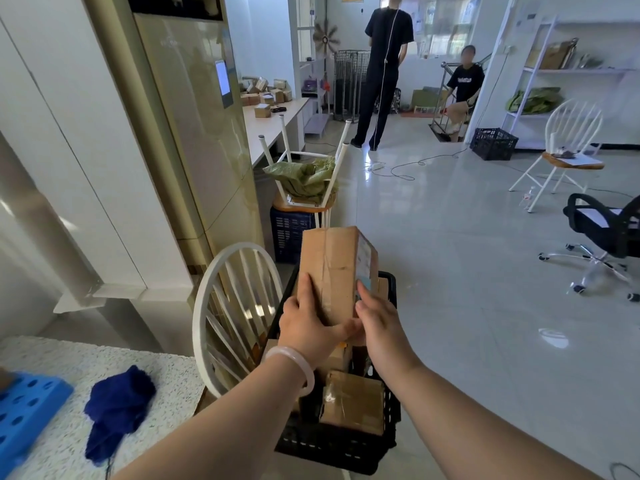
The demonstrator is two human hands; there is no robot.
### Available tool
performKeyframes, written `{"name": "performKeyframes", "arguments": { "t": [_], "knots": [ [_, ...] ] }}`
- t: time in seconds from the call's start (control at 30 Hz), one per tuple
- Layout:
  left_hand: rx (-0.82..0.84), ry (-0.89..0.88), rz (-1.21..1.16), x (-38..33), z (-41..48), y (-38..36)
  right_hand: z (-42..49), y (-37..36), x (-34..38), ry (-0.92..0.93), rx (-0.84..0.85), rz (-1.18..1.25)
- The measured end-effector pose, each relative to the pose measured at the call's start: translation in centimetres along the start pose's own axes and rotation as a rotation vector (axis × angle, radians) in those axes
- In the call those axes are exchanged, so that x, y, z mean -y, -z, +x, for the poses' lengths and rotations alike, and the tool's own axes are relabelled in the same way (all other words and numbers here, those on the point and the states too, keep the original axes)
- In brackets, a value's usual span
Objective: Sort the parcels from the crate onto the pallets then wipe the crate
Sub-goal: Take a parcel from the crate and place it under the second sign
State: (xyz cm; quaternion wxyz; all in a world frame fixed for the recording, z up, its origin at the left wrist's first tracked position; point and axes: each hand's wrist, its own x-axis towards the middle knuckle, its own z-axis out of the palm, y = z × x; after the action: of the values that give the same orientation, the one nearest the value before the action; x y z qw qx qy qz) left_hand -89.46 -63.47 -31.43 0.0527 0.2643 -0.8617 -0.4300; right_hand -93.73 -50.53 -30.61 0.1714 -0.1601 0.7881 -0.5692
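A tall brown cardboard parcel [337, 268] with tape and a label is lifted above a black crate [332, 445] that sits on a white chair. My left hand [311, 323] grips the parcel's lower left side, thumb under its bottom edge. On the parcel's lower right edge, my right hand [375, 317] holds it with fingers along the labelled side. Several more taped parcels [353, 403] lie inside the crate. A blue pallet [24, 410] and a dark blue cloth [117, 410] rest on the speckled counter at lower left.
The white chair back [235, 313] stands left of the crate. Behind it are a blue crate with an upturned stool and green bag [301, 181]. Two people are at the far end; another black crate [493, 143], a white chair and an office chair [609, 230] are at right.
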Motion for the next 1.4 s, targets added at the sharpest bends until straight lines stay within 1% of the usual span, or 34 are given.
{"name": "performKeyframes", "arguments": {
  "t": [0.07,0.1,0.2,0.3,0.33,0.4,0.5,0.57,0.63,0.7,0.77,0.87,1.07,1.2,1.33,1.4],
  "knots": [
    [-0.007,0.04,-0.052,0.3,0.0,-0.1,-0.5,0.1,-0.3,0.034,0.037,-0.031],
    [-0.008,0.058,-0.118,0.5,0.1,-0.1,-0.7,0.2,-0.6,0.053,0.05,-0.061],
    [0.031,0.097,-0.452,1.3,-0.2,0.2,-0.8,1.0,-1.3,0.1,0.052,-0.152],
    [0.071,0.137,-0.718,1.5,-1.2,0.6,-0.5,2.1,-1.6,0.103,-0.052,-0.199],
    [0.081,0.151,-0.762,1.6,-1.4,0.5,-0.3,2.4,-1.8,0.106,-0.092,-0.236],
    [0.104,0.173,-0.814,1.8,-1.7,0.4,-0.1,2.9,-1.9,0.075,-0.117,-0.306],
    [0.136,0.169,-0.857,1.9,-2.5,0.3,0.0,3.6,-1.7,0.025,-0.052,-0.224],
    [0.111,0.149,-0.841,1.9,-3.3,0.3,-0.1,3.5,-1.4,0.004,0.025,-0.18],
    [0.074,0.138,-0.792,1.9,-4.0,0.3,-0.3,3.1,-1.3,-0.003,0.06,-0.162],
    [-0.004,0.137,-0.717,2.1,-4.7,0.5,-0.5,2.3,-1.2,-0.007,0.093,-0.162],
    [-0.08,0.124,-0.649,2.5,-5.3,1.0,-0.6,1.2,-1.1,0.005,0.128,-0.204],
    [-0.187,0.058,-0.522,3.7,-6.7,2.3,-0.9,-0.9,-0.4,0.047,0.193,-0.262],
    [-0.287,-0.033,-0.353,6.5,-8.8,6.5,-1.5,-5.4,2.4,0.146,0.321,-0.357],
    [-0.333,-0.039,-0.306,9.9,-10.8,10.0,-2.6,-9.7,4.1,0.2,0.402,-0.364],
    [-0.411,0.0,-0.216,14.6,-13.8,14.7,-4.6,-16.2,5.6,0.258,0.46,-0.39],
    [-0.429,0.028,-0.253,17.0,-15.7,17.4,-6.1,-19.9,6.7,0.28,0.499,-0.387]
  ]
}}
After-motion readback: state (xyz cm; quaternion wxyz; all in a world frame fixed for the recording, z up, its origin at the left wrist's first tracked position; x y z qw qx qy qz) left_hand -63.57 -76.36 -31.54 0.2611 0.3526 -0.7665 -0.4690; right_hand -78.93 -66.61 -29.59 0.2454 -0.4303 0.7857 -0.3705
